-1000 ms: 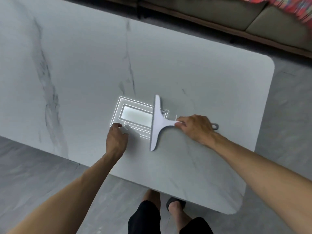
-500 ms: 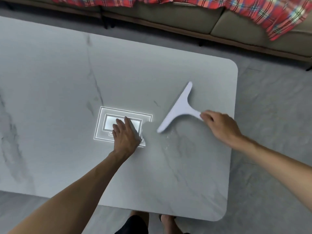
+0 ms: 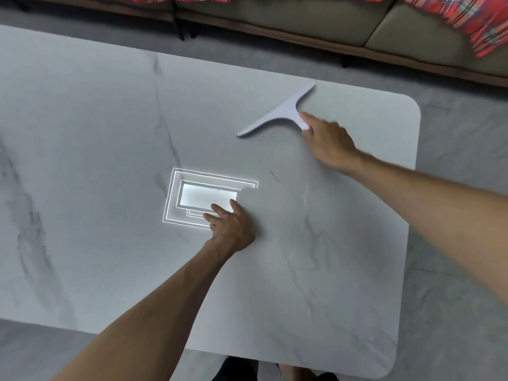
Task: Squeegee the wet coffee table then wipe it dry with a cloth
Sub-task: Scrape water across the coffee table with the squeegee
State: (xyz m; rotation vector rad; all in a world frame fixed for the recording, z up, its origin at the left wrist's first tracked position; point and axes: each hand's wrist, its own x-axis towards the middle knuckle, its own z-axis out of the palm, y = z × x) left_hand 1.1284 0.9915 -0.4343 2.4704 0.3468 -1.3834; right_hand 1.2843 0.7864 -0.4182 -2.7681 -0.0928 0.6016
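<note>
The right hand [image 3: 328,141] reaches out over the far right part of the marble-patterned counter [image 3: 82,133], its grip closed around the handle of a white squeegee [image 3: 277,114]. The handle itself is mostly hidden under the fingers, and the hand is slightly blurred. The squeegee's long blade runs diagonally, one end pointing toward the far right corner and the other toward the near left, and it sits close to the counter's far edge; whether the blade edge touches the surface cannot be told for sure. The left hand [image 3: 229,228] rests on the counter nearer the person, around the middle, well apart from the squeegee; its grip holds nothing, the fingers lying loosely spread and flat on the top. Its fingertips overlap the near right corner of a bright rectangular reflection of a ceiling light [image 3: 206,198] on the glossy surface. To the right of that hand, a thin streak of water [image 3: 304,196] glints on the counter. Beyond the far edge stands a sofa [image 3: 302,20] with a red plaid blanket [image 3: 467,20] draped over it.
</note>
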